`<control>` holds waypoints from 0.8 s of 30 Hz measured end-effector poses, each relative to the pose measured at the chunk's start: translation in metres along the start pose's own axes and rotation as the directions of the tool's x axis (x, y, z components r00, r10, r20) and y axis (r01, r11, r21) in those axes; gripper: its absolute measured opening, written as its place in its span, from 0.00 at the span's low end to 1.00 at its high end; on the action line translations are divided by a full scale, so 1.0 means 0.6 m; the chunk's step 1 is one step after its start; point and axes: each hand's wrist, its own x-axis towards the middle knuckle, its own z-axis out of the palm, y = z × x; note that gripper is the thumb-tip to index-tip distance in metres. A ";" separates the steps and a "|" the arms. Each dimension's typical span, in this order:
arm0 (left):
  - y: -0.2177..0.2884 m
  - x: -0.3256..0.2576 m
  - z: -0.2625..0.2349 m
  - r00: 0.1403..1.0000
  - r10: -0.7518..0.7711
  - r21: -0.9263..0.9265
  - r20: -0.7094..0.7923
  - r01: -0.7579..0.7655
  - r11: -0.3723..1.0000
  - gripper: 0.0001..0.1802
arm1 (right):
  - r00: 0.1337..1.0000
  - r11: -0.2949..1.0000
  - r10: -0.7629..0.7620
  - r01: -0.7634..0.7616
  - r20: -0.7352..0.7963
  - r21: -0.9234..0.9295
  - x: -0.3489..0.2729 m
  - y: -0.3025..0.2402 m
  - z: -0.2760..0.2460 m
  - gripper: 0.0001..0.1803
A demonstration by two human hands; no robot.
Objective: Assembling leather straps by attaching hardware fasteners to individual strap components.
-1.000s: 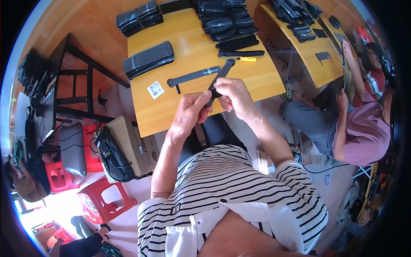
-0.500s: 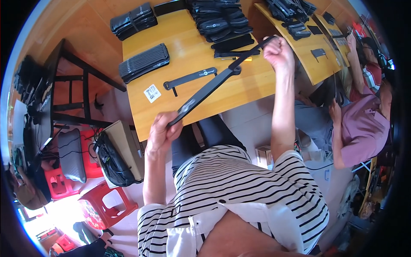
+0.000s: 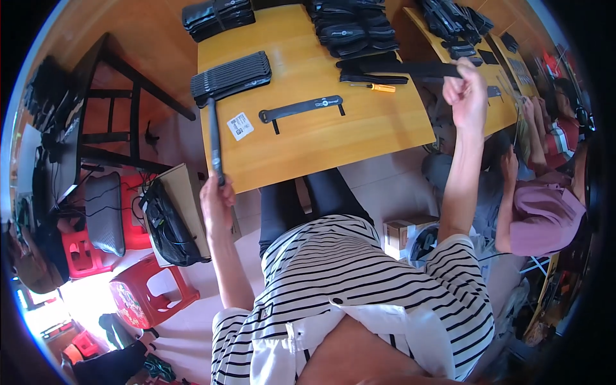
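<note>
In my left hand (image 3: 218,200), closed at the table's near left edge, is the lower end of a narrow dark strap (image 3: 215,138), which stands up toward a row of folded straps (image 3: 232,77). My right hand (image 3: 466,96) is raised past the table's right edge, its fingers pinching one end of a black band (image 3: 428,69). That band runs left to a small pile of black strips (image 3: 369,64); whether it touches the pile I cannot tell. Between my hands a flat grey strap (image 3: 301,109) lies on the table, with two short black tabs under it.
A white label sheet (image 3: 240,126) and an orange-handled tool (image 3: 382,88) lie on the wooden table (image 3: 321,151). Stacks of black straps (image 3: 353,29) stand at the back. Left are a black frame (image 3: 131,128) and red stools (image 3: 154,292). A person in pink (image 3: 545,212) sits at right.
The strap and band that stretched as one line between my hands are now apart. My left hand has moved left and down with the strap, my right hand right and down with the band.
</note>
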 end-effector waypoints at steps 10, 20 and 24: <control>-0.058 0.018 0.028 0.955 0.005 0.517 -0.297 0.156 0.842 0.32 | 0.950 0.689 -0.213 0.311 0.227 -0.655 -0.057 0.006 0.039 0.10; -0.053 0.013 0.022 0.766 0.600 0.934 -0.232 0.003 0.357 0.22 | 0.948 0.910 0.005 0.128 0.318 -0.395 -0.087 0.019 0.032 0.07; -0.002 -0.012 0.097 0.862 0.501 0.784 -0.070 -0.263 0.562 0.18 | 0.800 0.857 0.129 0.208 0.587 -0.471 -0.119 0.029 0.077 0.07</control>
